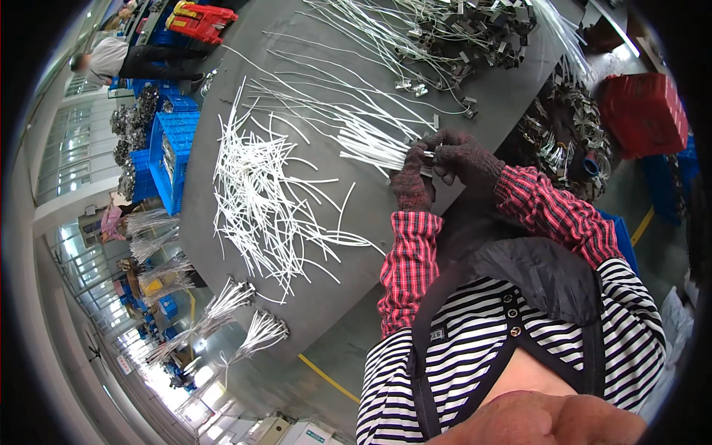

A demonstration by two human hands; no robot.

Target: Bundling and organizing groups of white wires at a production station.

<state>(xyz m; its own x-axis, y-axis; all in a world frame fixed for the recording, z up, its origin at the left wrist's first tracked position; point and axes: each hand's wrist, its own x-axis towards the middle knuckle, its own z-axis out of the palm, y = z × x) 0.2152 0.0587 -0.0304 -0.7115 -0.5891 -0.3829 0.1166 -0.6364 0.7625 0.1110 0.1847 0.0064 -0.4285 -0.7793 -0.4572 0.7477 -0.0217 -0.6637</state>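
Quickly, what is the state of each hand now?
Left hand: closed, gripping a bundle of white strips.
Right hand: closed, fingers pinching at the same bundle's end, beside a small metal piece.

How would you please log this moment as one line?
left hand: gloved, gripping white tube bundle | right hand: gloved, at bundle end | loose white tubes on grey table

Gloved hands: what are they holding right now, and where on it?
The left hand and right hand pinch the near ends of a bunch of white cords; the exact grip is hidden.
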